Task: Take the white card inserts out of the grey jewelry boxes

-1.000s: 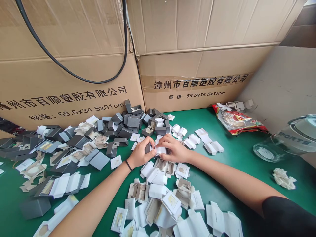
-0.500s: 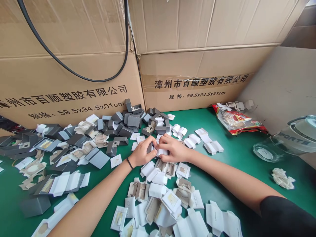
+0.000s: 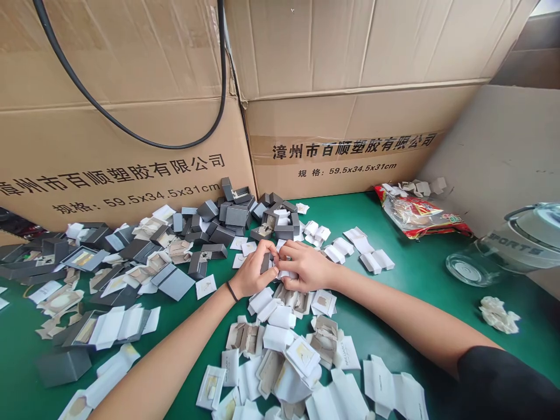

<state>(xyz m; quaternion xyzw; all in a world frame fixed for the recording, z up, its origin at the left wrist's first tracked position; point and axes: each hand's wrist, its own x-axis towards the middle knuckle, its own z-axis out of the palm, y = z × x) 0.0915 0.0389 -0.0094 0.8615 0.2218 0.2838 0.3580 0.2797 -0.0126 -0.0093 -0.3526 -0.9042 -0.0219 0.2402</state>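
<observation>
At the middle of the green table, my left hand (image 3: pixel 254 273) is closed on a small dark grey box (image 3: pixel 265 263), mostly covered by thumb and fingers. My right hand (image 3: pixel 308 267) meets it from the other side, fingers bent over a white card piece (image 3: pixel 286 274) that shows only in part. Whether that white piece sits inside the box, I cannot make out. Just below the hands lie folded white card inserts (image 3: pixel 282 317). Behind them is a heap of grey boxes (image 3: pixel 237 216), some standing open.
Large cardboard cartons (image 3: pixel 350 122) wall off the back, with a black cable (image 3: pixel 166 144) hanging in front. More grey boxes and inserts spread leftward. On the right are a red snack bag (image 3: pixel 420 213), a clear bottle (image 3: pixel 485 256) and a crumpled tissue (image 3: pixel 499 315).
The view has shifted very slightly. Both hands stay together at the same spot, with the fingers barely changed around the grey box and white piece.
</observation>
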